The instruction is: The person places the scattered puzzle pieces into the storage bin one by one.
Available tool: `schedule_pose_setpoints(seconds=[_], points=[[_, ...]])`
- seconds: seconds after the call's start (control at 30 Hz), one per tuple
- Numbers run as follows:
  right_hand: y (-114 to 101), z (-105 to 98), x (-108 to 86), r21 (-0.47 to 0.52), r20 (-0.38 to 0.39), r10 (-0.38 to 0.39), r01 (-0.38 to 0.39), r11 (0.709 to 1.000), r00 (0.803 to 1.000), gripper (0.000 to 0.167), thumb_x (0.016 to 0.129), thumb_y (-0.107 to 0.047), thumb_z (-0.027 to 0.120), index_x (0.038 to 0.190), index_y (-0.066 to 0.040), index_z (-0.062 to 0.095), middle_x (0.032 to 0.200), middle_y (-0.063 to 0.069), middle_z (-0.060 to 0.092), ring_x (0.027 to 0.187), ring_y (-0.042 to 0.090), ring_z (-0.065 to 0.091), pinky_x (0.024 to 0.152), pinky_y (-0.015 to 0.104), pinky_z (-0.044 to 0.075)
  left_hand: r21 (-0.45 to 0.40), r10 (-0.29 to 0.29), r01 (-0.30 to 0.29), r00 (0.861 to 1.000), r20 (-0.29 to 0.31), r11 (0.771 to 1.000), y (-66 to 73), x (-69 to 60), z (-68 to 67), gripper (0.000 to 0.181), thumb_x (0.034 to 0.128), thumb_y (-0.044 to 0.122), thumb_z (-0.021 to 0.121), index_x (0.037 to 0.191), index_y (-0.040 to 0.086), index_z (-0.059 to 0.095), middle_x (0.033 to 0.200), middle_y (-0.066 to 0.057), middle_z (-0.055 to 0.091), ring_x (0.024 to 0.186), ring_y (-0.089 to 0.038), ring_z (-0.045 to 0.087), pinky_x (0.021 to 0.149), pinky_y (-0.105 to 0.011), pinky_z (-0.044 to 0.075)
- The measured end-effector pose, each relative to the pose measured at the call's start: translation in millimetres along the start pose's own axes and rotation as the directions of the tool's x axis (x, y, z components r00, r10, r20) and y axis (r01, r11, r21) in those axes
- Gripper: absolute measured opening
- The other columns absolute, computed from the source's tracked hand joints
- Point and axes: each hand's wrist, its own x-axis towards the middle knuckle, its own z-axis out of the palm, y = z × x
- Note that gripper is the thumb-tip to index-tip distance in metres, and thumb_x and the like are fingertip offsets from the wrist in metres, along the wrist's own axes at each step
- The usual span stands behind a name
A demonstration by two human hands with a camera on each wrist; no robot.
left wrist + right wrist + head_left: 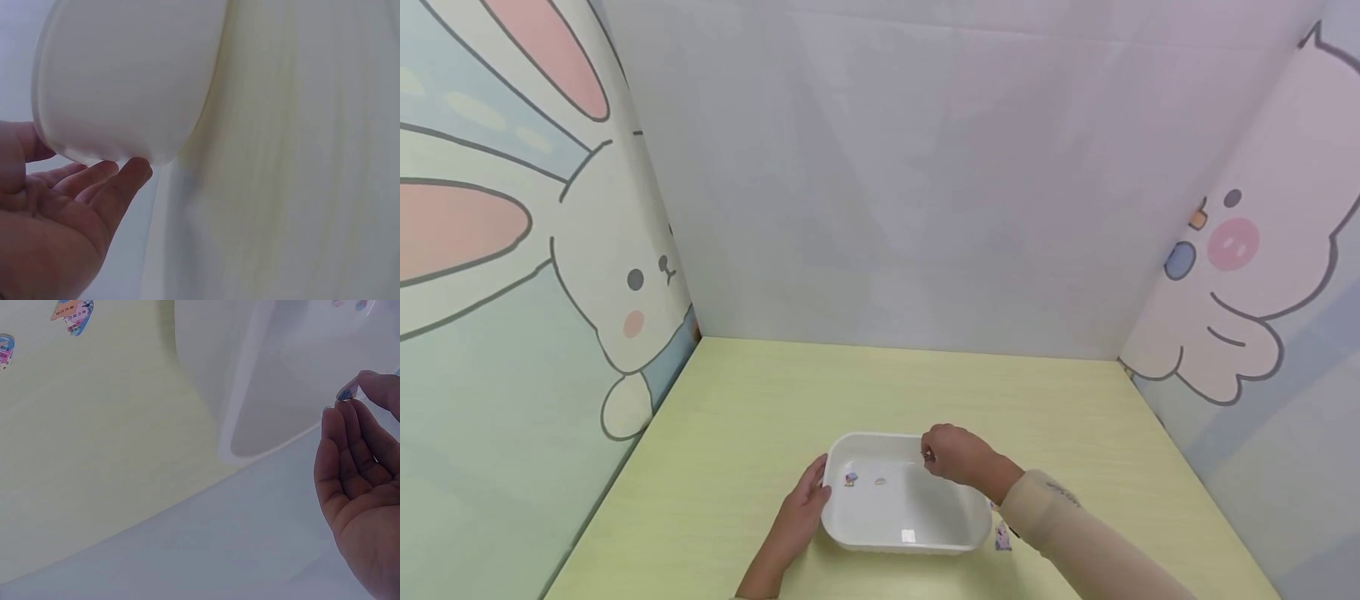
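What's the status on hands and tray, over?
Left hand grips white tray, left end. Right hand pinches small printed piece over tray. Two small pieces lie inside. No obstruction visible.

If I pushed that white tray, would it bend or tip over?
Tipping seems unlikely: the white tray is broad and low-sided. It is probably fairly stiff, since its rim looks unbent where the left hand grips it. It may be light, with just two small pieces visible inside.

Soft light leaves a glare patch in the tray; the right wrist view looks dim.
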Motion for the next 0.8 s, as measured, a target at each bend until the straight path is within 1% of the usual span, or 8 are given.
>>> schedule_pose_setpoints(seconds=[0.17, 0.37, 0.5, 0.63, 0.67, 0.8], points=[[-6, 5, 3.7, -0.030, 0.011, -0.038, 0.038, 0.999, 0.999, 0.014, 0.083, -0.005, 0.072, 0.074, -0.010, 0.063, 0.070, -0.005, 0.049, 0.062, 0.009, 0.044, 0.054, 0.024, 0.045, -0.010, 0.002, -0.002, 1.000, 0.001, 1.000, -0.9, 0.1, -0.5, 0.051, 0.1021, 0.014, 0.047, 0.150, 0.004, 0.034, 0.148, -0.018, 0.041, 0.134, -0.041, 0.037, 0.108, -0.056, 0.030], [-13, 13, 8.9, -0.086, 0.063, -0.022, 0.027, 0.996, 0.998, 0.012, 0.084, -0.008, 0.072, 0.075, -0.011, 0.063, 0.071, -0.005, 0.051, 0.064, 0.009, 0.048, 0.056, 0.024, 0.047, -0.009, 0.005, -0.005, 1.000, 0.002, 1.000, -1.7, 0.4, -0.7, 0.051, 0.1021, 0.015, 0.047, 0.150, 0.004, 0.034, 0.148, -0.019, 0.041, 0.132, -0.041, 0.039, 0.107, -0.056, 0.031], [-16, 15, 13.2, -0.125, 0.086, -0.027, 0.038, 0.991, 0.996, 0.011, 0.083, -0.009, 0.072, 0.075, -0.011, 0.064, 0.071, -0.006, 0.052, 0.065, 0.009, 0.050, 0.057, 0.024, 0.048, -0.004, 0.014, -0.014, 1.000, -0.001, 1.000, -2.7, 1.5, -0.7, 0.051, 0.1021, 0.015, 0.047, 0.150, 0.003, 0.034, 0.148, -0.019, 0.041, 0.131, -0.042, 0.040, 0.107, -0.057, 0.031], [-18, 19, 17.2, -0.160, 0.100, -0.050, 0.066, 0.985, 0.994, 0.015, 0.083, -0.010, 0.071, 0.073, -0.014, 0.062, 0.069, -0.007, 0.051, 0.063, 0.008, 0.049, 0.057, 0.023, 0.048, -0.001, 0.013, -0.013, 1.000, -0.003, 1.000, -3.3, 1.8, -0.9, 0.051, 0.1020, 0.014, 0.047, 0.150, 0.003, 0.034, 0.148, -0.019, 0.041, 0.132, -0.042, 0.040, 0.107, -0.057, 0.031], [-18, 20, 18.2, -0.168, 0.100, -0.060, 0.076, 0.983, 0.993, 0.017, 0.084, -0.010, 0.071, 0.071, -0.014, 0.061, 0.068, -0.007, 0.051, 0.062, 0.008, 0.048, 0.056, 0.023, 0.047, -0.006, 0.006, -0.006, 1.000, -0.003, 1.000, -3.3, 1.7, -1.0, 0.051, 0.1020, 0.014, 0.047, 0.150, 0.004, 0.034, 0.148, -0.019, 0.041, 0.132, -0.041, 0.039, 0.107, -0.056, 0.030], [-20, 24, 21.2, -0.188, 0.095, -0.095, 0.112, 0.976, 0.991, 0.023, 0.082, -0.009, 0.072, 0.067, -0.015, 0.056, 0.064, -0.008, 0.046, 0.057, 0.008, 0.043, 0.052, 0.023, 0.044, -0.010, 0.012, -0.012, 1.000, 0.006, 1.000, -3.6, 1.2, -1.7, 0.051, 0.1021, 0.013, 0.046, 0.150, 0.003, 0.033, 0.148, -0.020, 0.040, 0.132, -0.042, 0.040, 0.107, -0.056, 0.032]])
